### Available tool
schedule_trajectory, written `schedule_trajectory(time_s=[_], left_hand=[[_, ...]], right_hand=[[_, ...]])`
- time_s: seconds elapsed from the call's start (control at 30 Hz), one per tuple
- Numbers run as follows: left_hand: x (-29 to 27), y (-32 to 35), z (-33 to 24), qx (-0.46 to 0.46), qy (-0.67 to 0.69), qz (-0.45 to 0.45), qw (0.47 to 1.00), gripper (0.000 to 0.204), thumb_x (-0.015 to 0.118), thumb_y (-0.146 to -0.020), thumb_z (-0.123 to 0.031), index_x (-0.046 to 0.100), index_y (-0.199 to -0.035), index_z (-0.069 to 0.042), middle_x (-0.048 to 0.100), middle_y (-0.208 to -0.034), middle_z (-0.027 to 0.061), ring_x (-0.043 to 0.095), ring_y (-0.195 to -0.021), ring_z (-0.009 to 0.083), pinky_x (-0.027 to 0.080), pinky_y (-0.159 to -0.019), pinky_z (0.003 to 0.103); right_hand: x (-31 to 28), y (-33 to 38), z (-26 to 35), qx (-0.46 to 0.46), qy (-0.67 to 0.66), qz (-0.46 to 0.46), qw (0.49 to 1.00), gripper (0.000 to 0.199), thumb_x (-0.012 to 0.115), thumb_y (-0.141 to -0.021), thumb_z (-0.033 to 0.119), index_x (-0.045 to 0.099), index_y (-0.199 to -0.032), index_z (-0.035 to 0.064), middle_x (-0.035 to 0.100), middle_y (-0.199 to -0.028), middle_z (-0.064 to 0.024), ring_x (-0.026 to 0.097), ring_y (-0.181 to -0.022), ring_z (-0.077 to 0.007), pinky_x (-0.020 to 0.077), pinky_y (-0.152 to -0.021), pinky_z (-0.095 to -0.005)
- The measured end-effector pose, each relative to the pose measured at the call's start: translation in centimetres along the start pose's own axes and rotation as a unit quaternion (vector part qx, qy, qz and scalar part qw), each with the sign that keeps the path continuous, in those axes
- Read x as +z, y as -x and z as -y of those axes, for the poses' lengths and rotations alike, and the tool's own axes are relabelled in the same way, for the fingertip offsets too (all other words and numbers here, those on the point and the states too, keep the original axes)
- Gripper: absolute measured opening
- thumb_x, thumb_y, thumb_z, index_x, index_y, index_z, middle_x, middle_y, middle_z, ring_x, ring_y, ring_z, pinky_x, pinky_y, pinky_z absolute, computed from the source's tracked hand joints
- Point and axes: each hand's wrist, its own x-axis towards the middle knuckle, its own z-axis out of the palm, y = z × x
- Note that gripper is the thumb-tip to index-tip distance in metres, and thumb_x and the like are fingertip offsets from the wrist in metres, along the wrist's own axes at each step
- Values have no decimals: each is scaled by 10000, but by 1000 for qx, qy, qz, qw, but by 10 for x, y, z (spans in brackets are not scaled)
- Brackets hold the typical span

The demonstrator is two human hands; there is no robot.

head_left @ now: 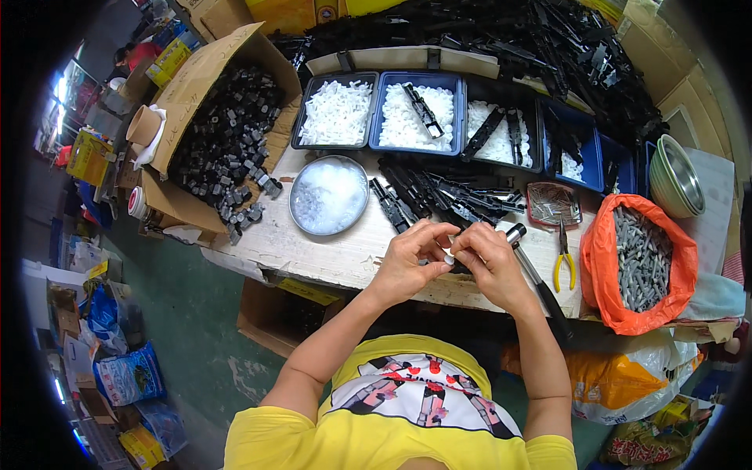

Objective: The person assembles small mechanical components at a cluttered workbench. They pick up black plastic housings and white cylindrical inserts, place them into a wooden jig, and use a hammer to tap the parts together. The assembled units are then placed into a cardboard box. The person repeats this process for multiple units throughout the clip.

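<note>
My left hand (410,258) is closed in a pinch on a small white plastic part (449,259) near the table's front edge. Close against it, my right hand (493,260) also has its fingers pressed together; what they hold, if anything, is too small and hidden to make out. Beyond both hands lies a heap of long black plastic parts (427,188). A hammer (534,274) with a metal shaft and black grip rests just right of my right hand.
Blue bins (374,146) of white pieces line the back. At left are a round metal dish (293,205) and a cardboard box (188,98) of black blocks. Yellow-handled pliers (565,270), a pin tray (554,204), an orange bag (597,258) of grey parts and stacked bowls (666,184) stand right.
</note>
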Motion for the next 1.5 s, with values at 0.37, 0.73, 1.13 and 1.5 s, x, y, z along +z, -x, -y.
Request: schedule_trajectory(time_s=[0.37, 0.73, 1.13, 1.5], left_hand=[[1, 0, 0, 3, -16, -15, 1000, 422, 645, -718, 77, 529, -1118, 7, 501, -908, 35, 576, -810, 99, 492, -687, 212], [1, 17, 18, -102, 286, -64, 951, 257, 617, -804, -20, 571, -1051, 34, 625, -796, 103, 628, -631, 139, 538, -527, 244], [-16, 17, 16, -105, 45, -88, 990, 253, 639, -760, 8, 626, -1012, -16, 506, -768, -11, 452, -558, 26, 386, -486, 157], [-18, 13, 25, -81, -153, -58, 983, 267, 635, -713, 32, 650, -971, -38, 489, -702, 14, 460, -592, 70, 403, -556, 220]], right_hand=[[7, 0, 2, -20, 41, -11, 999, 45, 591, -760, 27, 553, -783, 32, 532, -768, -55, 516, -756, -221, 355, -678, -318], [25, 5, -4, -61, -13, -148, 987, 98, 623, -734, 39, 585, -823, 55, 560, -792, -53, 521, -773, -210, 312, -688, -319], [33, 9, -12, -59, 132, -73, 987, 96, 605, -737, 49, 520, -777, 71, 511, -780, -43, 460, -758, -225, 295, -717, -346], [54, 10, -22, -77, 246, -34, 966, 116, 560, -698, 24, 518, -791, 77, 486, -795, -59, 449, -823, -243, 288, -748, -399]])
